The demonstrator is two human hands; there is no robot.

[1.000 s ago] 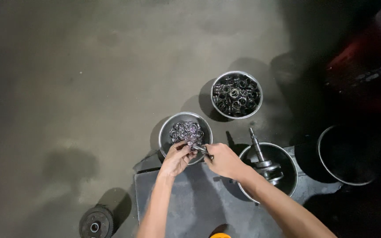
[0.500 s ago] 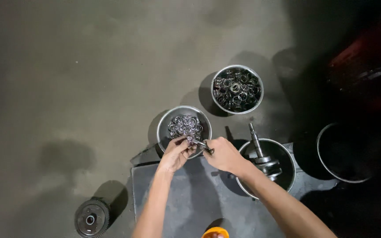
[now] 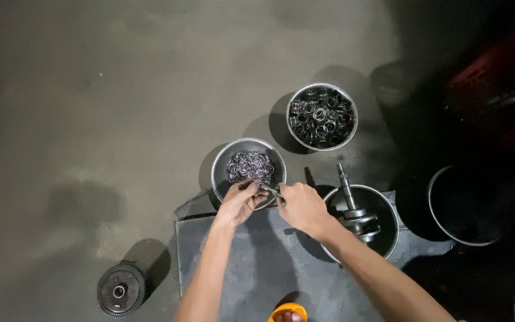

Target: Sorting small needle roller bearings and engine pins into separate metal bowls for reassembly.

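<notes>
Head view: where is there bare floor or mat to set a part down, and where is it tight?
Bare floor lies left of the ring bowl and above the gear wheel. The grey mat is bare between the forearms. It is crowded where the left hand and right hand meet at the bowl's rim, between the bearing bowl and the crankshaft bowl.

Pretty much all bare concrete floor (image 3: 90,89) here, grey and a bit stained, lit brightest from about 9 to 12 o'clock. Hard light from above, so everything throws a sharp dark shadow toward the left. Around 6 o'clock there's a flat grey mat (image 3: 239,262) laid on the floor. The whole right side, 1 to 5 o'clock, drops into deep shadow, with a dim reddish shape (image 3: 496,71) at 2 o'clock that's too dark to make out.
</notes>
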